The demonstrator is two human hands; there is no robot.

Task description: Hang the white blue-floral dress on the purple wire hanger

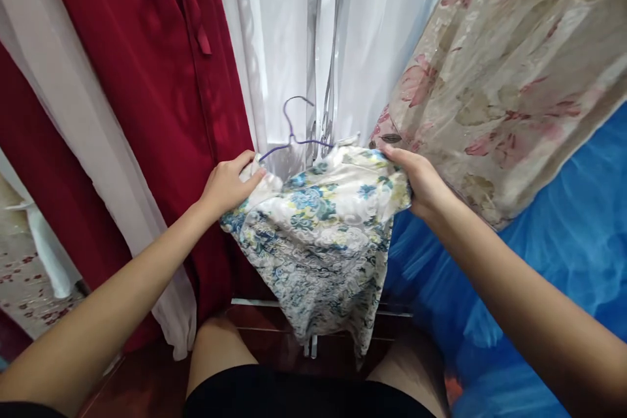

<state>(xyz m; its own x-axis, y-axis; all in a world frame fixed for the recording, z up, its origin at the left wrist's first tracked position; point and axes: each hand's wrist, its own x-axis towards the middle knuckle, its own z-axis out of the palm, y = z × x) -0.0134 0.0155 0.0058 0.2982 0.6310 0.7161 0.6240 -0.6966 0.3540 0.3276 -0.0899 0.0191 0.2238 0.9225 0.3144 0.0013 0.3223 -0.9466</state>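
A white garment with blue and yellow flowers point(313, 228) hangs spread between my hands, above my knees. It sits on a thin purple wire hanger point(292, 139), whose hook points up and curves to the right. My left hand point(230, 186) is closed on the garment's left shoulder, thumb on top, close to the hanger's end. On the opposite shoulder my right hand point(416, 176) grips the cloth, thumb above and the other fingers hidden behind it. The lower part of the garment tapers downward in loose folds.
Dark red cloth point(161, 65) and white drapes point(279, 26) hang straight ahead. A beige floral fabric point(504, 91) hangs at the right, over blue tulle point(553, 255). Below is a dark reddish floor point(259, 339) with a thin metal bar point(255, 302) across it.
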